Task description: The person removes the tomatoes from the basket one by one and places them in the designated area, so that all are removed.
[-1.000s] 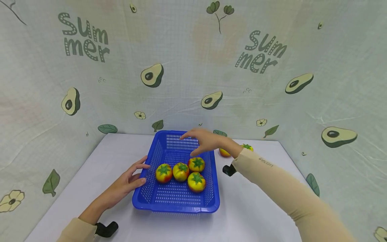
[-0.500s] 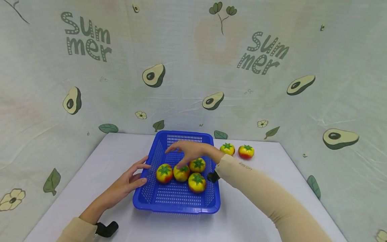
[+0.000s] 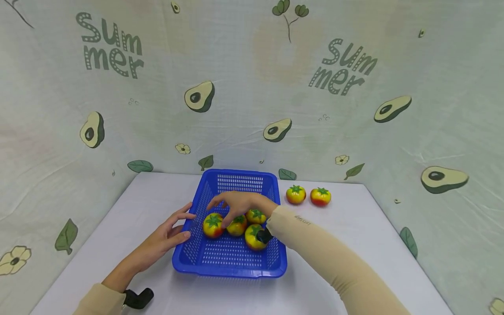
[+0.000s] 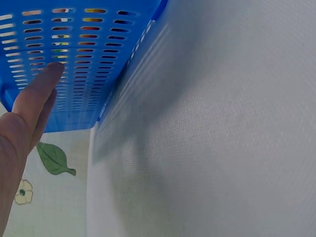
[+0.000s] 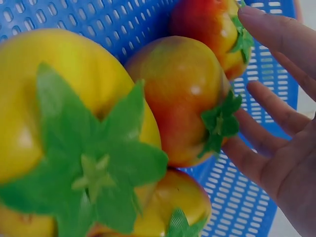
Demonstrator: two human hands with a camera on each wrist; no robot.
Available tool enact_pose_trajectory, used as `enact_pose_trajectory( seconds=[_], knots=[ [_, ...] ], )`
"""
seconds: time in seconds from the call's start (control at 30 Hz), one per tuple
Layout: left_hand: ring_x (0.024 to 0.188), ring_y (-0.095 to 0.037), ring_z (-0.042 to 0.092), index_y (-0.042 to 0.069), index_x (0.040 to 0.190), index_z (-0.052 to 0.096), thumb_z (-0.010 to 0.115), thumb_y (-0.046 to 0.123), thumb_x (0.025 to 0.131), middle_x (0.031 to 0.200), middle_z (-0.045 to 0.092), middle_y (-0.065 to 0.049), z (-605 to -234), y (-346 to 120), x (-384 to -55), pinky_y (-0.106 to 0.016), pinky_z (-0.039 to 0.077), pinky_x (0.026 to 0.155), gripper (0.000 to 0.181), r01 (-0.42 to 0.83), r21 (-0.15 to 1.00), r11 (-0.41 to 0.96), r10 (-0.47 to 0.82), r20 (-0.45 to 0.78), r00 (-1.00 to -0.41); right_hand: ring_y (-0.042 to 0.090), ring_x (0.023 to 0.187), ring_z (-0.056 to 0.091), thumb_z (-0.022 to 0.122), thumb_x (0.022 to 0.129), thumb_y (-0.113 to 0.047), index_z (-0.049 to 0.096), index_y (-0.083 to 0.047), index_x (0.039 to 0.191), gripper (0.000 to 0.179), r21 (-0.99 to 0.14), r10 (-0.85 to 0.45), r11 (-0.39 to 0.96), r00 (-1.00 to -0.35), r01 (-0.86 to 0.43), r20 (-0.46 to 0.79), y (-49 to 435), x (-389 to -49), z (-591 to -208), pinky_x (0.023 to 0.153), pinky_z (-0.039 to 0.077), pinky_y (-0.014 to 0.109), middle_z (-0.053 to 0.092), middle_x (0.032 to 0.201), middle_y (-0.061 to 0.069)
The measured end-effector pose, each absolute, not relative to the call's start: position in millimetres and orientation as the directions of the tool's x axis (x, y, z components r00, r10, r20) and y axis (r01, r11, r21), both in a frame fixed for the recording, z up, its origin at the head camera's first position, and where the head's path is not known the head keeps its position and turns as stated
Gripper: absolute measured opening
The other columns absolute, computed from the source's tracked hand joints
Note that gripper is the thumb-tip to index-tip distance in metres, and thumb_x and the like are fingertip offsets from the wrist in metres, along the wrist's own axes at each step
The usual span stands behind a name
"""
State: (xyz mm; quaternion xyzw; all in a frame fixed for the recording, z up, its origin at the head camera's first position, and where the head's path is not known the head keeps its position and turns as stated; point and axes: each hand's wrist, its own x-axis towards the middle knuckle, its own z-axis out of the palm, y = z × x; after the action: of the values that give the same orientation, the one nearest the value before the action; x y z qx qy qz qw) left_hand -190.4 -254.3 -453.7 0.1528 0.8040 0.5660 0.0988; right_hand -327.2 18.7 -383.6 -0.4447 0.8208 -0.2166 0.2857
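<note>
Beige sleeves [image 3: 327, 254], one lettered, adjoin black wrist cameras [image 3: 138, 299]

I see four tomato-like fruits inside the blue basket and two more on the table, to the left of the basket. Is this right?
Not quite: the two fruits on the table are to the right of the blue basket, as the head view shows. Four fruits inside is correct.

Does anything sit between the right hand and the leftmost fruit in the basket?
Nothing visible does. The right hand hangs over the blue basket, its thumb right by the leftmost fruit. The neighbouring fruit sits to that fruit's right, partly below the hand, and doesn't appear to block it.
</note>
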Motion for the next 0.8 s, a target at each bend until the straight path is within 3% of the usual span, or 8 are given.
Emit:
enact_pose_trajectory(
  seconds=[0.33,0.8],
  knots=[
    [0.151,-0.061,0.03,0.019,0.153,0.047,0.06,0.025,0.11,0.18,0.004,-0.005,-453.9,-253.4,-192.1,-0.061,0.049,0.111,0.046,0.14,0.939,0.314,0.36,0.019,-0.933,0.014,0.13,0.058,0.087,0.091,-0.026,0.062,-0.028,0.147,0.062,-0.573,-0.846,0.529,-0.445,-0.626,-0.294,8.9,-323.5,-398.3,0.114,0.05,0.039,0.061,0.147,-0.004],
    [0.151,-0.059,0.032,0.017,0.154,0.046,0.059,0.025,0.11,0.18,0.003,-0.004,-454.0,-253.9,-192.0,-0.06,0.049,0.111,0.046,0.135,0.944,0.301,0.366,0.017,-0.931,0.014,0.124,0.058,0.087,0.09,-0.026,0.063,-0.032,0.145,0.06,-0.541,-0.823,0.565,-0.477,-0.623,-0.31,4.5,-319.6,-403.6,0.111,0.052,0.041,0.061,0.143,-0.005]
  ],
)
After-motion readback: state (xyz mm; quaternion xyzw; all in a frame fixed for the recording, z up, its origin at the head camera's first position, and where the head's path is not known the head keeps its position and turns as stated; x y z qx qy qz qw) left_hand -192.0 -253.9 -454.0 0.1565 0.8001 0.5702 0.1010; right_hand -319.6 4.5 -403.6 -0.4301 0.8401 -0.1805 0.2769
